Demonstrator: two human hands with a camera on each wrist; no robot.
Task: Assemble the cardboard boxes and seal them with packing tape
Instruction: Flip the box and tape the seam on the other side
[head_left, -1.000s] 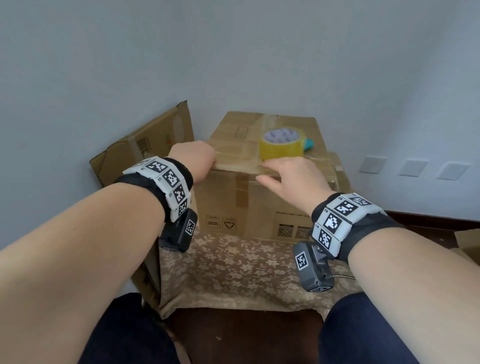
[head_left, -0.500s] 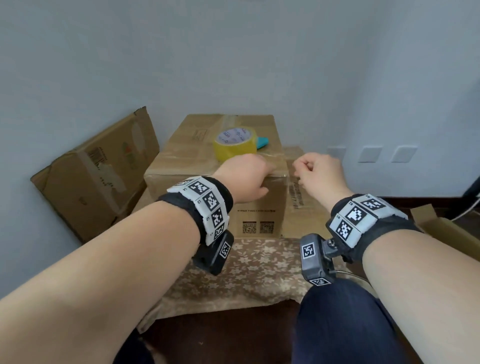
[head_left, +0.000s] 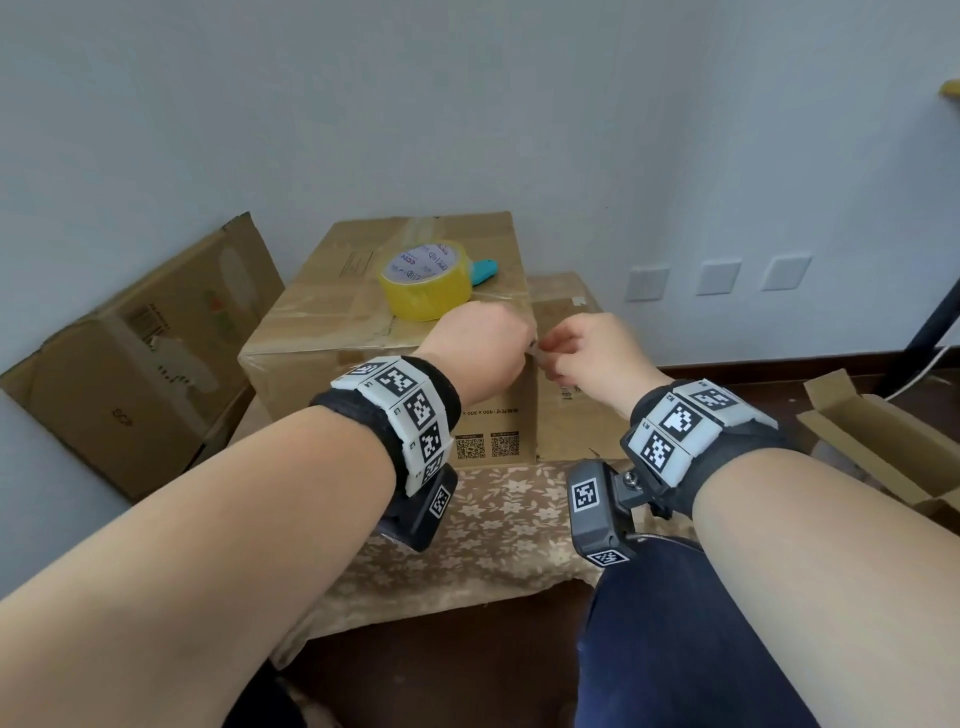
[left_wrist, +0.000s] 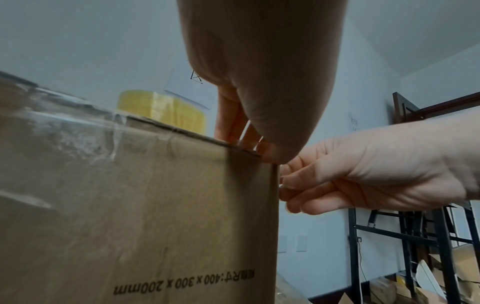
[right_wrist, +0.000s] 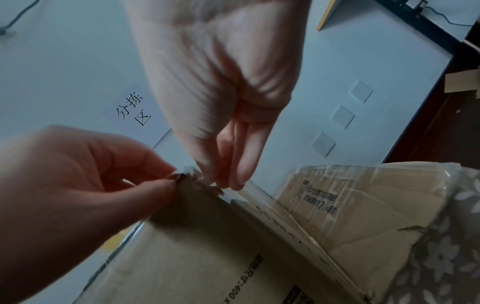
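My left hand (head_left: 480, 353) and right hand (head_left: 592, 358) both pinch a strip of clear tape (right_wrist: 191, 171) at the near right top corner of the cardboard box (head_left: 322, 343).

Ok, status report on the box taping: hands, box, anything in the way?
Left hand and right hand both pinching clear tape at the box top corner. Tape roll sitting on the lid. Nothing blocking.

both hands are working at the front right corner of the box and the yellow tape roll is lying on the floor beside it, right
Not quite. The yellow tape roll sits on top of the box, as the head view shows. The left hand and right hand are indeed both at its front right corner.
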